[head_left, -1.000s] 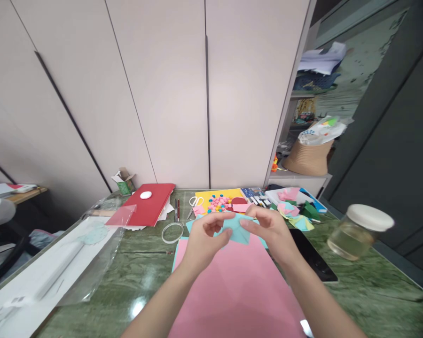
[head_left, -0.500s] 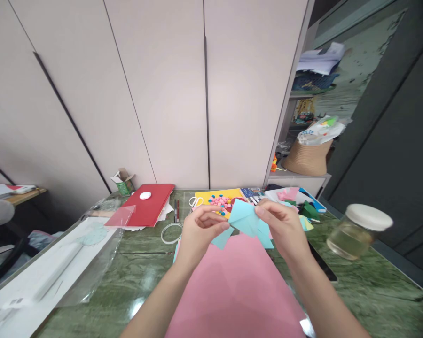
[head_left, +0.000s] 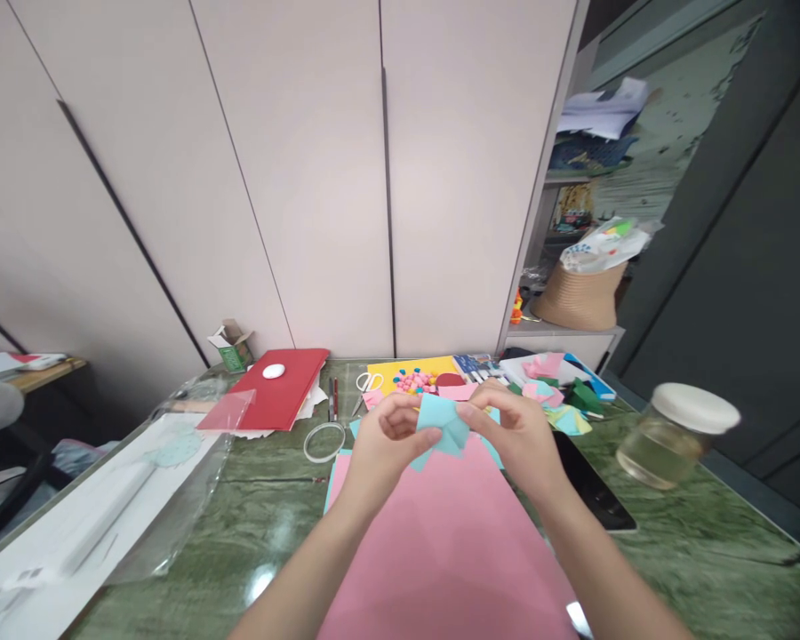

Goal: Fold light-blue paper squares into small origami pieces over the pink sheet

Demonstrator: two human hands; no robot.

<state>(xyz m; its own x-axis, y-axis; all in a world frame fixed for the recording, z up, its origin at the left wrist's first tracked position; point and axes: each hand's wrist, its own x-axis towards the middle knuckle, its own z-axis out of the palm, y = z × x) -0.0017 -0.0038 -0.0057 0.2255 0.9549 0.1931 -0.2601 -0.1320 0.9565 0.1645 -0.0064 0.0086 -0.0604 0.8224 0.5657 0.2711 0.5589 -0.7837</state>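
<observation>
A small light-blue folded paper [head_left: 445,425] is held up between my two hands, over the far end of a large pink sheet [head_left: 440,542]. My left hand [head_left: 388,444] pinches its lower left part between thumb and fingers. At its right edge, my right hand [head_left: 512,431] grips it with the thumb and fingertips. Creases run across the paper. More light-blue paper lies behind and beneath the hands, partly hidden by them.
Scissors [head_left: 369,382], pink and blue pompoms [head_left: 414,380] and a red folder [head_left: 276,391] lie toward the back. A tape roll [head_left: 324,442] is left of my hands. On the right are a black phone [head_left: 593,484], a lidded jar [head_left: 673,437] and colored paper scraps [head_left: 566,418].
My left hand has closed in on the light-blue paper and now pinches it. My right hand has shifted left, and the paper is turned and more folded in appearance.
</observation>
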